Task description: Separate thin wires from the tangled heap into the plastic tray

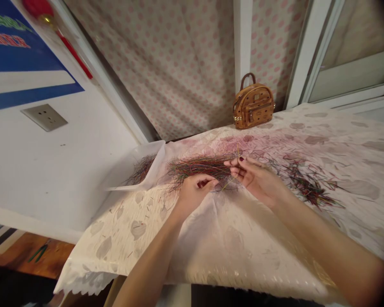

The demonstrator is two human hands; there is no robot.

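A heap of thin, many-coloured wires (200, 165) lies on the cloth in front of both hands. My left hand (195, 192) is at the heap's near edge, fingers curled and thumb pressed to the forefinger; anything in that pinch is too small to make out. Just to the right, my right hand (256, 178) pinches a thin yellowish wire (230, 183), which slants across the heap's right end. Farther right lies a looser pile of short wire pieces (310, 183). At the left, more wires (144, 168) sit inside a translucent white plastic bag or tray (153, 170).
A small brown backpack (254, 106) stands at the table's back edge before a dotted curtain (179, 64). Wire scraps dot the patterned tablecloth (137, 230). A white wall with a socket (45, 117) borders the left. Green-handled pliers (39, 251) lie on a wooden surface, lower left.
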